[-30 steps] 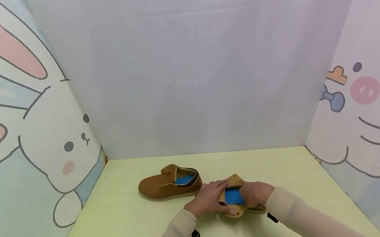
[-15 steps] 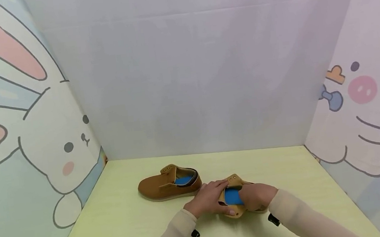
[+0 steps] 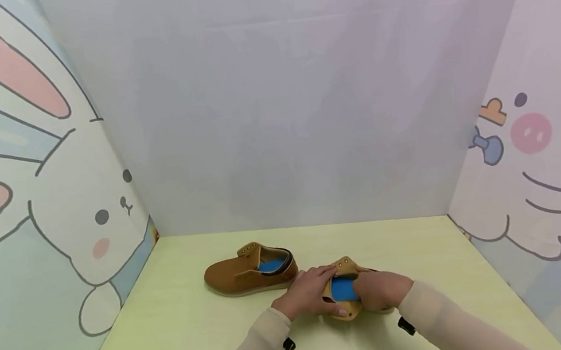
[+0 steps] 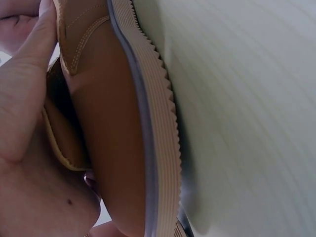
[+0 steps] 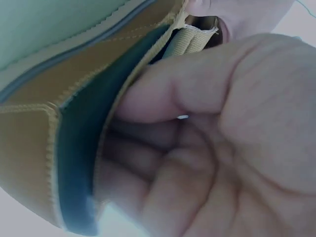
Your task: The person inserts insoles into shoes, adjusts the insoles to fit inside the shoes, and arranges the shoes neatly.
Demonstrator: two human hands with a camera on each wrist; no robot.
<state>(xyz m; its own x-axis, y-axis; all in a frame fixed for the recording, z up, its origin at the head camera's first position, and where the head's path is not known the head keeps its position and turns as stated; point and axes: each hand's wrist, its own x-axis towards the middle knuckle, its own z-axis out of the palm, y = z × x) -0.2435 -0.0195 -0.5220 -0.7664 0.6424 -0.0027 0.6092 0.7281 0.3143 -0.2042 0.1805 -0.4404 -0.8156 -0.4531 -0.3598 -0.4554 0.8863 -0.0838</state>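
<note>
A brown shoe (image 3: 350,310) with a blue insole (image 3: 343,290) lies on the table in the middle of the head view. My left hand (image 3: 305,294) grips its eyelet flaps, fingers on the far flap and thumb on the near one. In the left wrist view, the shoe's brown side (image 4: 111,113) and ridged sole show beside that hand. My right hand (image 3: 381,290) reaches into the shoe opening at the heel. The right wrist view shows its thumb and fingers going in past the dark padded collar (image 5: 81,133); the fingertips are hidden inside.
A second brown shoe (image 3: 235,275) stands behind and to the left, toe pointing left, its flaps spread and a blue insole inside. The pale yellow-green table (image 3: 173,326) meets a grey-white back wall (image 3: 292,139). Cartoon-printed side walls stand at left and right.
My right hand and forearm have shifted slightly right, still inside the shoe. The left hand and both shoes have stayed practically in place.
</note>
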